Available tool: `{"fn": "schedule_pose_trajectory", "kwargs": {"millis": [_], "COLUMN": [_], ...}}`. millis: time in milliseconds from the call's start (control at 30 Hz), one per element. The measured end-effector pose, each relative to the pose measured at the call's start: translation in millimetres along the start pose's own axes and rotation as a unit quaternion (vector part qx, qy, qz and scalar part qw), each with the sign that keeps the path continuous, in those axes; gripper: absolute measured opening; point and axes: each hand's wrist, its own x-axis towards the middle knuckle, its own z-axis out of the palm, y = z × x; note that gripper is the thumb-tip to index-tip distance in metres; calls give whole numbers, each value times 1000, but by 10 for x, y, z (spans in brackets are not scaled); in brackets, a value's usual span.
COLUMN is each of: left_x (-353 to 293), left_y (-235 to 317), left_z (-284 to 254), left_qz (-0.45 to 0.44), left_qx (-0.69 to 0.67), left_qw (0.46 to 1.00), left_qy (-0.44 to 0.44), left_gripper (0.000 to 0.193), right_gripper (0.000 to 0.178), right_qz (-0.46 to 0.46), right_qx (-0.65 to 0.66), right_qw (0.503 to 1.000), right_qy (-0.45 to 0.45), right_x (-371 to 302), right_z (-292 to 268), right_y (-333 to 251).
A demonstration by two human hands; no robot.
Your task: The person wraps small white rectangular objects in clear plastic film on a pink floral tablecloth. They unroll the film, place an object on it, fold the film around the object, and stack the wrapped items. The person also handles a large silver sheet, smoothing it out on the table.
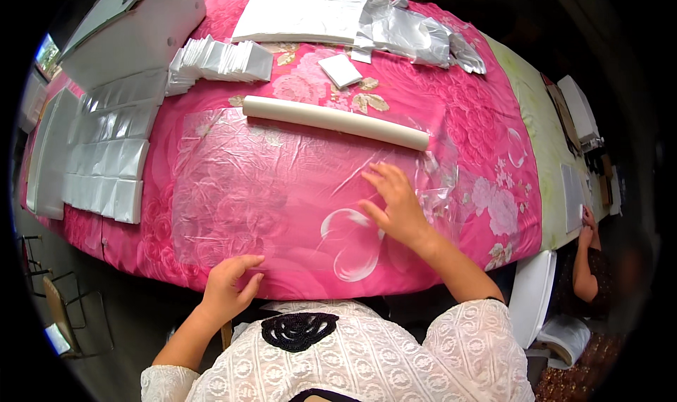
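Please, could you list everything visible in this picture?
tablecloth: one, flowered pink, centre
plastic sheet: one, clear, centre
roll: one, cream, across sheet
packet: one, white, beyond roll
standing packets: many, white, far left
packet rows: several, whitish, left
stack: one, white, far edge
crumpled bag: one, silvery, over stack
large box: one, white, top left
second tablecloth: one, pale green, right
chair: at least one, brown, lower left
co-worker: one, dark clothing, right
left hand: one, bare, sheet's near edge
right hand: one, bare, over sheet

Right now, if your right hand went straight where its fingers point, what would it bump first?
The right hand would probably meet the long cream roll first, though the hand's height above the clear plastic sheet is hard to judge.
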Motion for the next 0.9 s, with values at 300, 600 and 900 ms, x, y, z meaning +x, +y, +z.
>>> {"fn": "schedule_pose_trajectory", "kwargs": {"millis": [300,600,900], "left_x": [1554,2433,2309], "left_y": [100,23,297], "left_z": [250,599,584], "left_qz": [226,192,261], "left_qx": [123,378,392], "left_qw": [966,906,875], "left_qy": [32,26,-116], "left_gripper": [37,68,45], "right_gripper": [53,58,50], "right_qz": [119,155,362], "right_qx": [-158,-155,-211], "right_qw": [979,976,877], "right_qy": [-52,-4,233], "right_x": [-854,-806,-790], "right_z": [-435,-771,-1283], "right_y": [358,1354,2682]}}
